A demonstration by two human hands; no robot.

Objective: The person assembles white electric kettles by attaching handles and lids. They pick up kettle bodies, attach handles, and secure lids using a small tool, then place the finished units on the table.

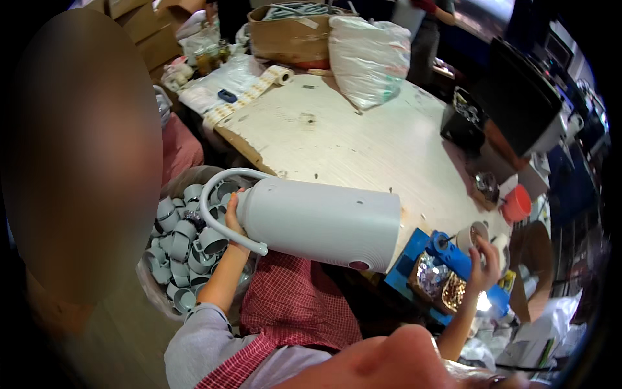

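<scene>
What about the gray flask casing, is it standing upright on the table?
No, the left hand holds the gray flask casing tipped sideways.

One head-worn fisheye view, facing down and forward; left hand (235,217) and right hand (484,266) near, tabletop (363,152) beyond.

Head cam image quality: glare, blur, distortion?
Head view: smooth heavy blur over the left side; head view: bright glare beside the blue power tool; head view: the grey cylinder at the left hand looks fairly crisp; head view: curved black fisheye border swallows the corners.
</scene>
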